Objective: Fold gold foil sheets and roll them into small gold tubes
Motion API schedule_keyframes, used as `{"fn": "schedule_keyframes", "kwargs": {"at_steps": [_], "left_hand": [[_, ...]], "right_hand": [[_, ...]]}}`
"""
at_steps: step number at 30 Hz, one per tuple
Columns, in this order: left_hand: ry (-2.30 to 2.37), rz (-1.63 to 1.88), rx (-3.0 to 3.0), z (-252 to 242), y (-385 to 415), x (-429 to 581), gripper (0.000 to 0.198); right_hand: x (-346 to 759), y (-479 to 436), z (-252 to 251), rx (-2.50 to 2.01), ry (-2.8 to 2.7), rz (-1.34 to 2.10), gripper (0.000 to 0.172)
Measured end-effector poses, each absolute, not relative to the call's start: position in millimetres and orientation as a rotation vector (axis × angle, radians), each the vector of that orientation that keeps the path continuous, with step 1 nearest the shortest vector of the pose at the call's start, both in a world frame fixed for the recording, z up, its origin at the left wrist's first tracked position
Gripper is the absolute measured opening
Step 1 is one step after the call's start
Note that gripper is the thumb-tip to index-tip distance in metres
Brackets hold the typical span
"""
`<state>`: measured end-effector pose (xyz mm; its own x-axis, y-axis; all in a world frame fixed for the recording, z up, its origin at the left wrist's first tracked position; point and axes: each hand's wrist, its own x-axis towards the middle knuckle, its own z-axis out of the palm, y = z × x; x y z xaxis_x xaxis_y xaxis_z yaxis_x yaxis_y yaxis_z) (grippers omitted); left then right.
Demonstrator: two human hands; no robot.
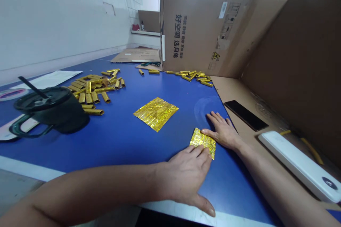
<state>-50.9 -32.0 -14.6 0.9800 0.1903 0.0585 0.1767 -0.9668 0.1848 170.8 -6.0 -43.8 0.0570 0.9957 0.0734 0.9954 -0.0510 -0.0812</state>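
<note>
A small gold foil sheet (203,140) lies flat on the blue tabletop (119,142). My left hand (190,170) rests palm down over its near edge, fingertips on the foil and thumb stretched out toward the table's front edge. On the right, my right hand (223,130) is spread on the table, its thumb touching the foil's upper right part. Neither hand grips anything. A larger gold foil sheet (156,112) lies by itself to the upper left of both hands.
Folded gold pieces (96,87) are piled at the left, more (195,76) at the back. A dark mug with a straw (64,110) stands at the left. Cardboard (202,25) walls the back and right. A black phone (245,114) and a white device (298,163) lie at the right.
</note>
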Motion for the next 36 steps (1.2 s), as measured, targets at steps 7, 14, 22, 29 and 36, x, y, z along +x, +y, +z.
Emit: {"fn": "schedule_keyframes", "kwargs": {"at_steps": [7,14,22,29,36], "left_hand": [[0.24,0.152,2.986,-12,-30,-49,0.088],[0.234,0.138,2.997,-10,-30,-48,0.085],[0.239,0.134,2.978,-12,-30,-49,0.087],[0.228,0.115,2.954,-9,-30,-48,0.089],[0.231,0.131,2.966,-11,-29,-49,0.091]], "right_hand": [[147,-23,-37,-2.098,-2.235,0.131,0.081],[151,-14,-40,-2.175,-2.233,0.079,0.083],[153,-4,-43,-2.271,-2.109,0.084,0.074],[149,-3,-40,-2.283,-2.037,0.119,0.074],[125,-3,-36,-2.253,-2.087,0.152,0.085]]}}
